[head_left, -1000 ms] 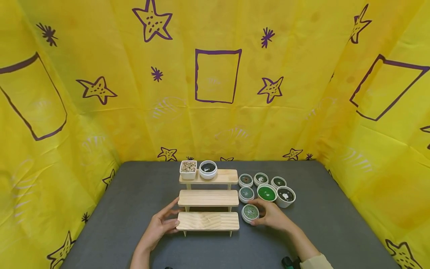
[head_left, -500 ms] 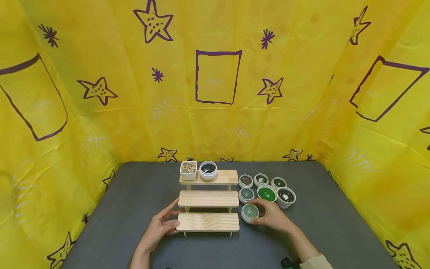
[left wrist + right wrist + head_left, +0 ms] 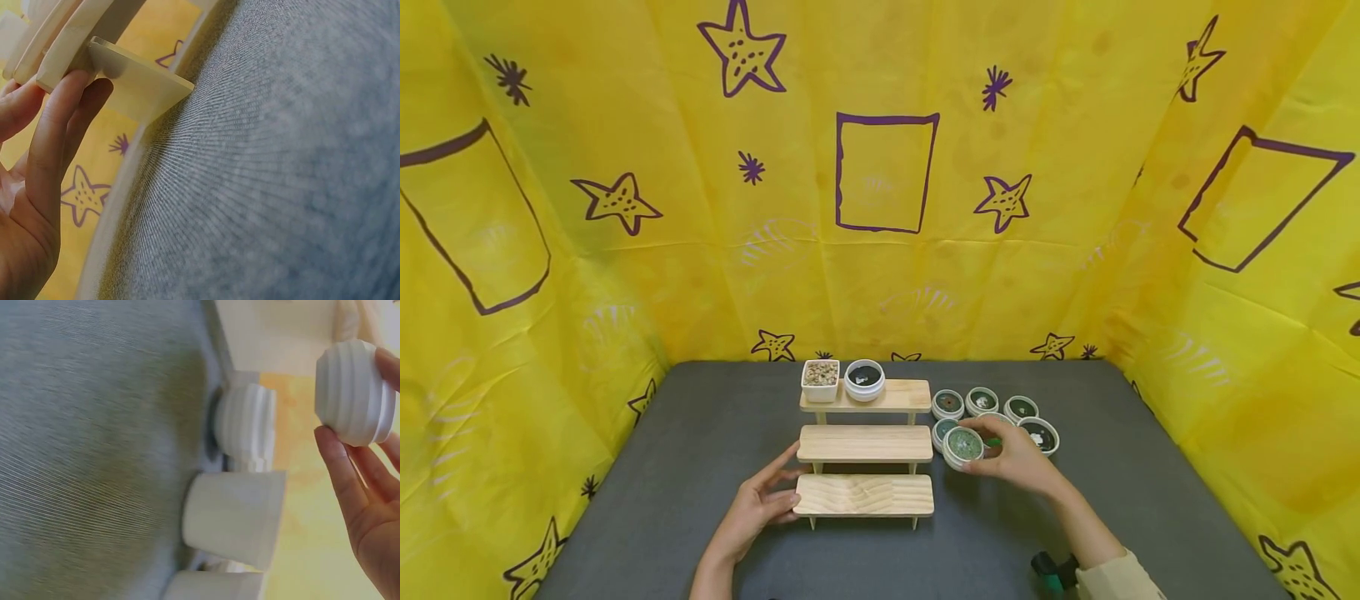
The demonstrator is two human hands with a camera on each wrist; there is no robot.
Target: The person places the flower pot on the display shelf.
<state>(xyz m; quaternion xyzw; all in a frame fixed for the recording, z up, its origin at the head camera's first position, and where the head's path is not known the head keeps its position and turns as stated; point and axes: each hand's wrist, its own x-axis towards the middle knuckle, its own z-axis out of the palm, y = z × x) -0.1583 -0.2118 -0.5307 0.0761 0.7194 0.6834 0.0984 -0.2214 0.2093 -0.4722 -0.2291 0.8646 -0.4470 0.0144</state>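
Observation:
My right hand (image 3: pixel 1018 458) pinches a small white round pot (image 3: pixel 964 444) with a speckled green top, thumb on the near side and fingers on the far side. In the right wrist view the pot's ribbed white wall (image 3: pixel 350 394) shows, held up clear of the grey table. A three-tier light wooden stand (image 3: pixel 865 493) is at the centre. My left hand (image 3: pixel 758 504) holds its left end, with thumb and fingertips at the ends of the lower boards. On the top tier are a square white pot (image 3: pixel 820 379) of pebbles and a round dark-topped white pot (image 3: pixel 864 380).
Right of the stand cluster several more white pots, among them a brown-centred one (image 3: pixel 948 404) and a larger black-topped one (image 3: pixel 1038 435). My right hand partly hides a bright green one. Yellow patterned cloth (image 3: pixel 880 292) rises behind the grey table (image 3: pixel 715 417).
My right hand has lifted the speckled green pot off the table and moved it away from me, so it now overlaps the pots behind. My left hand stays at the stand.

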